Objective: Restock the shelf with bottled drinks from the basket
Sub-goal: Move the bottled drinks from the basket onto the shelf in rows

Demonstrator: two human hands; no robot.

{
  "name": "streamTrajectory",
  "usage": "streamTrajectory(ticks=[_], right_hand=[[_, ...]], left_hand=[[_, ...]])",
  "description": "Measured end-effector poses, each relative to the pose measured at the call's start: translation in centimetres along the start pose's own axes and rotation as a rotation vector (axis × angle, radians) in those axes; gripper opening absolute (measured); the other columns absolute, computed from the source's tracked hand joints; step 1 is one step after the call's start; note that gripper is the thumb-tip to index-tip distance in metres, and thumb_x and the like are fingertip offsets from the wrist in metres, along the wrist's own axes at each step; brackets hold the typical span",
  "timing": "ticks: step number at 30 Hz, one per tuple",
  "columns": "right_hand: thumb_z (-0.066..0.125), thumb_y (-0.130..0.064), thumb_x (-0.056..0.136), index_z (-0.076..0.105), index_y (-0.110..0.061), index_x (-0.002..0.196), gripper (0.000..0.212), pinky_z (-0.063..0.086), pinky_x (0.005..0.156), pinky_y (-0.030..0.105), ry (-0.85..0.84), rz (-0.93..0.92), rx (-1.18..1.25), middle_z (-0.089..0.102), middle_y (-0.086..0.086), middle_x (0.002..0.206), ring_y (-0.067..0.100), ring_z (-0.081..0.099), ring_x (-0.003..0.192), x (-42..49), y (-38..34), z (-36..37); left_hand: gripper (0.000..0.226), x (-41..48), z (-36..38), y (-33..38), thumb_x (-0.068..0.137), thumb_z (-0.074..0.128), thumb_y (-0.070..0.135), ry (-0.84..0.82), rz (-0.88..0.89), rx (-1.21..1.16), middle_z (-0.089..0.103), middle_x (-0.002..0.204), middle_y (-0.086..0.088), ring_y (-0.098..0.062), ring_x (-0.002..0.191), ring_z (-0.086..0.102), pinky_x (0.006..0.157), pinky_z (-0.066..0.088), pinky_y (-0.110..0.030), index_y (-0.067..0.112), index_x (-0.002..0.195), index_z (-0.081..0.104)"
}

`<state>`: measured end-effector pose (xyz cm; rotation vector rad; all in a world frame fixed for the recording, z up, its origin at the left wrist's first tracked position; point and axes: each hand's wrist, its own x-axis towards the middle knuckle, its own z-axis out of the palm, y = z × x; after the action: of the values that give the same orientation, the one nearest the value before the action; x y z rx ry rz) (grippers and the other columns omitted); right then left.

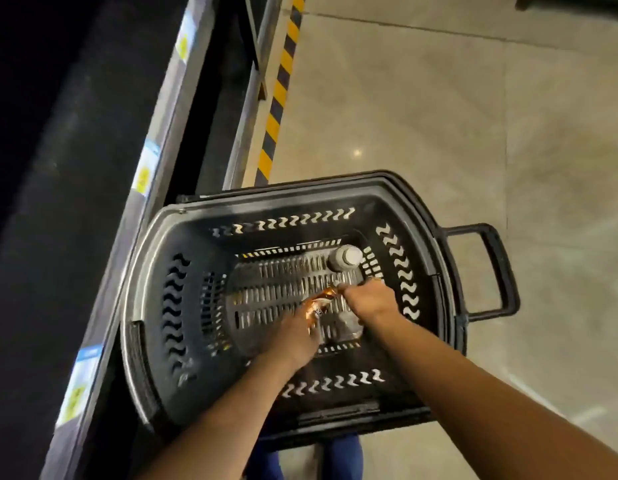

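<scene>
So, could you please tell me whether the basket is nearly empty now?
Nearly empty. Most of the basket's slotted floor is bare; one bottle stands upright at the far end, and the left hand and right hand are on others.

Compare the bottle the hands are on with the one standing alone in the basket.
The copper-wrapped bottle lies tilted, with the left hand and right hand on it; the white-capped bottle stands upright, untouched. The first looks shiny orange-brown, the second pale grey. Both are inside the black basket.
</scene>
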<state>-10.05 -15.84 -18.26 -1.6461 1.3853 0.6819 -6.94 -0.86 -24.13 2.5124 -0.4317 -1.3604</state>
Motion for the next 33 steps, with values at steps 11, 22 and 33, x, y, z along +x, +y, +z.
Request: streamTrajectory(ticks=[11,22,33], right_hand=[[0.088,-0.033,0.072,0.036,-0.022,0.137,0.084,0.035,0.106,0.025,0.404,-0.136,0.882,0.055,-0.009,0.118,0.012,0.055,0.116,22.8,2.7,13.1],[0.082,-0.041,0.074,0.042,-0.026,0.127,0.068,0.045,0.105,0.043,0.505,-0.162,0.760,0.062,-0.001,0.121,0.020,0.059,0.114,19.9,2.8,12.0],[0.083,-0.033,0.071,0.049,-0.020,0.119,0.060,0.059,0.073,0.036,0.275,-0.227,0.591,0.067,-0.004,0.096,0.011,0.067,0.084,-11.3,2.0,-2.9]], left_hand=[[0.068,18.4,12.6,-4.6,0.084,0.067,0.035,0.191,0.083,0.468,0.046,0.138,-0.011,-0.030,0.127,0.046,0.096,0.044,-0.046,0.014,0.141,0.035],[0.063,15.4,8.6,-4.3,0.083,0.070,0.043,0.131,0.080,0.335,0.053,0.134,-0.006,-0.026,0.119,0.056,0.092,0.048,-0.040,0.022,0.136,0.044],[0.040,-12.1,-9.7,6.7,0.075,0.078,0.044,0.186,-0.152,-0.336,0.067,0.090,0.002,-0.014,0.071,0.060,0.057,0.043,-0.025,0.020,0.102,0.060]])
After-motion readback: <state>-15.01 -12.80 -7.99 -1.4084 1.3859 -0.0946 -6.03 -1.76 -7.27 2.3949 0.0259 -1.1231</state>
